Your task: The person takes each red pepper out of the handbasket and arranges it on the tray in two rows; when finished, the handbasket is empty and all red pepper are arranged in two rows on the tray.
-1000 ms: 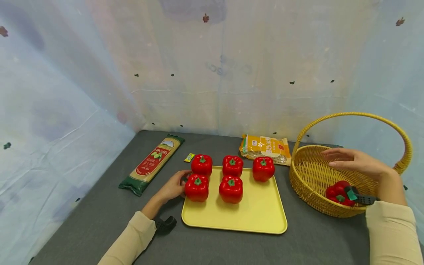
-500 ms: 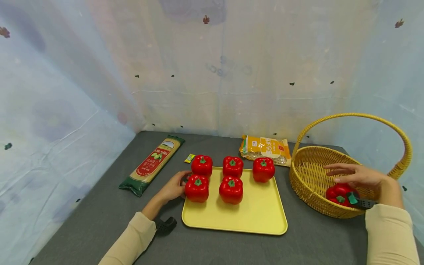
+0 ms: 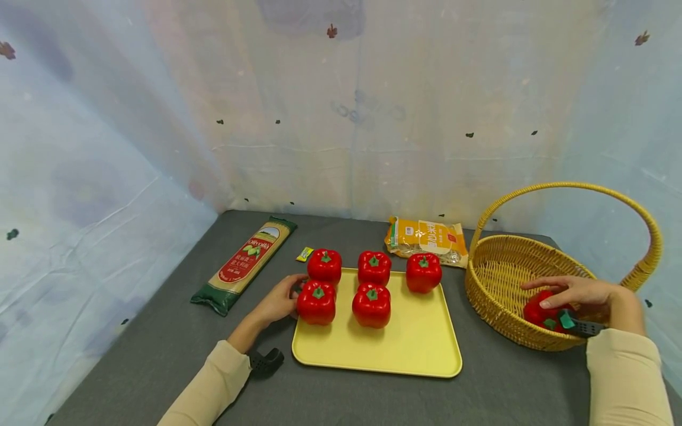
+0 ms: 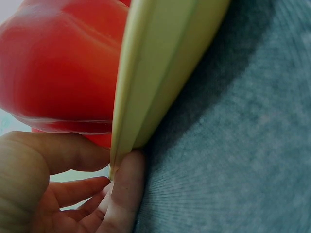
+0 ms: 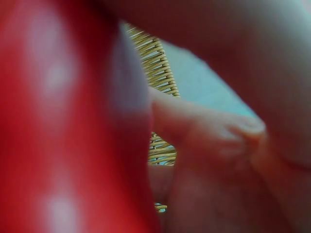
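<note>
My left hand (image 3: 279, 300) pinches the left rim of the yellow tray (image 3: 405, 349), thumb above and fingers beneath, as the left wrist view shows the tray edge (image 4: 150, 73). Right beside it on the tray sits a red bell pepper (image 3: 317, 303); several more stand around it, one being the bell pepper (image 3: 372, 306) at mid-tray. At right, inside the wicker basket (image 3: 495, 307), my right hand (image 3: 583, 291) grips another red bell pepper (image 3: 535, 307) from above. In the right wrist view that bell pepper (image 5: 63, 136) fills the left side, with fingers curled behind it.
A pasta packet (image 3: 245, 263) lies at the left, and a small yellow-green wrapper (image 3: 305, 254) near the tray's back corner. Behind the tray is an orange food bag (image 3: 426, 239). The tall basket handle (image 3: 565, 184) arches above the right hand. Curtains hang behind the grey table (image 3: 373, 402).
My right hand has come down inside the basket and its fingers have closed around the bell pepper. The left hand, tray and other peppers have stayed put.
</note>
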`<state>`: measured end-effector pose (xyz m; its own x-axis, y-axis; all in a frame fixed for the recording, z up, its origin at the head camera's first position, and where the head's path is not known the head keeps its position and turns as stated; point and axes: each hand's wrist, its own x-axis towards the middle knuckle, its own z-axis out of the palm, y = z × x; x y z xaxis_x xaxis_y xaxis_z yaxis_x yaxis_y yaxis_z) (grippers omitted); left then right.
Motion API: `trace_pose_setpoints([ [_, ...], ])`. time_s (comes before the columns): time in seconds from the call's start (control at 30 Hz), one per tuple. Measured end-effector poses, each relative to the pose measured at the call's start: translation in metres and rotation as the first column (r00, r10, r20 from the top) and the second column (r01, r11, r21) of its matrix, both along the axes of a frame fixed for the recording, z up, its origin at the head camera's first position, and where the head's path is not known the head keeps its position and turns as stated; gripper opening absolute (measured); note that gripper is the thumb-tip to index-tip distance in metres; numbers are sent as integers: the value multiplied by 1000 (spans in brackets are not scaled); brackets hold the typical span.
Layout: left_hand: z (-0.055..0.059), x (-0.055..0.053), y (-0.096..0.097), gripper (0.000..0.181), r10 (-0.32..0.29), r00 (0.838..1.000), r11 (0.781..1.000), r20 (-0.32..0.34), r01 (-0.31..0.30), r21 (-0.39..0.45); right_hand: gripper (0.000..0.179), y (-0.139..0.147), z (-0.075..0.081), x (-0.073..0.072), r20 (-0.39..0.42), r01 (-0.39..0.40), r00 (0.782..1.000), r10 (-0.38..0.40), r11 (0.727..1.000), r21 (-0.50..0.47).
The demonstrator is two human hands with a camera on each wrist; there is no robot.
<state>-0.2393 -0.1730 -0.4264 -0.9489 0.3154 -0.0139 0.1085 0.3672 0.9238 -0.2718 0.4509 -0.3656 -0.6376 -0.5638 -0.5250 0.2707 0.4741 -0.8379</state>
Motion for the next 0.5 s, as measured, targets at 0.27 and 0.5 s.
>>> trace_pose_setpoints([
  [0.27,4,3,0,54,-11,1000,1000,13,11,17,44,1,1,1,-15,-9,1000,9,1000,-9],
  [0.5,3,2,0,55,-3,1000,1000,10,3,14,40,0,5,1,-163,31,986,-34,999,-20],
])
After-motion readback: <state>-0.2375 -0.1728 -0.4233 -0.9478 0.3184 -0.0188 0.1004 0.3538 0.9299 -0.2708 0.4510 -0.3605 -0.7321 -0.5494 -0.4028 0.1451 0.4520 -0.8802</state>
